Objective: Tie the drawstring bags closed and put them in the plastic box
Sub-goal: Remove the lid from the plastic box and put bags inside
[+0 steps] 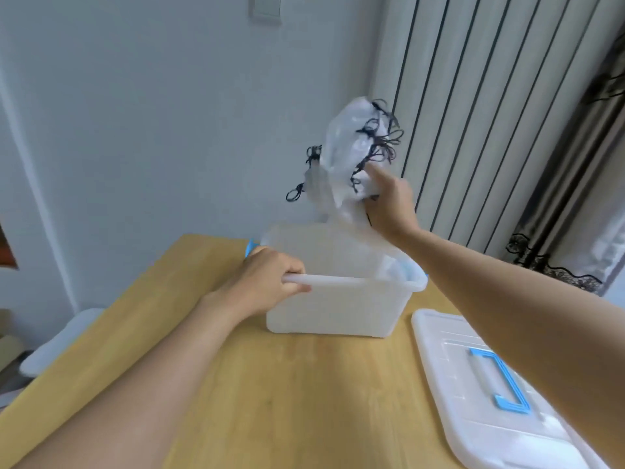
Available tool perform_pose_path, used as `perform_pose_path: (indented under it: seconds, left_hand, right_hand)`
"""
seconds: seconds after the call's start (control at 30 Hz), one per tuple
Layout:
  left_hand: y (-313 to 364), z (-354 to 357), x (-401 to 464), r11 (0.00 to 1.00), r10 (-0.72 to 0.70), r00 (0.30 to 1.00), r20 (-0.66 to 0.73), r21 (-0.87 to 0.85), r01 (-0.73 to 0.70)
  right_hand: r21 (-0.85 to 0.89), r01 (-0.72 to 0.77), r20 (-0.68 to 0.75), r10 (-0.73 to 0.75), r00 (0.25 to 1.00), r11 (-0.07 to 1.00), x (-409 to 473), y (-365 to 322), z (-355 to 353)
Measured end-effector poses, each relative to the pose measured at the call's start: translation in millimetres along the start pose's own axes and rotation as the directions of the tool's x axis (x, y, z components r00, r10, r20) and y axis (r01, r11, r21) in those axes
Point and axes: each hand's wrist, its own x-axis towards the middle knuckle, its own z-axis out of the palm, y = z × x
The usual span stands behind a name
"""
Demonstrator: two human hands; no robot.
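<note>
The scene is lit evenly by soft, cool daylight; no harsh glare is seen. Faint, diffuse shadows are cast on the table [304,384]. The raised bags [348,157] are smeared by motion blur. Straight lines at the edges are bent by wide-angle distortion, and overall detail is rendered soft.

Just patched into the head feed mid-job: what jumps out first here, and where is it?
The right hand holds a bunch of clear drawstring bags with tangled black cords in the air, above the far side of the open plastic box. The left hand grips the box's near rim at its left corner, on the wooden table. The box's lid, with a blue handle, lies flat on the table to the right.
</note>
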Motion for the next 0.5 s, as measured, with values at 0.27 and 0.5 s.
perform_pose_path:
  seconds: [0.27,0.5]
  left_hand:
    - [-11,-16,-21,0.988,0.008,1.0,0.019,-0.157,-0.005]
    - [-5,-15,-32,0.988,0.02,1.0,-0.009,-0.155,-0.021]
  right_hand:
    - [-0.266,0.397,0.959,0.2,0.199,0.878,-51,-15,53]
    - [-0.42,0.49,0.884,0.467,0.03,0.764,-55,-10,59]
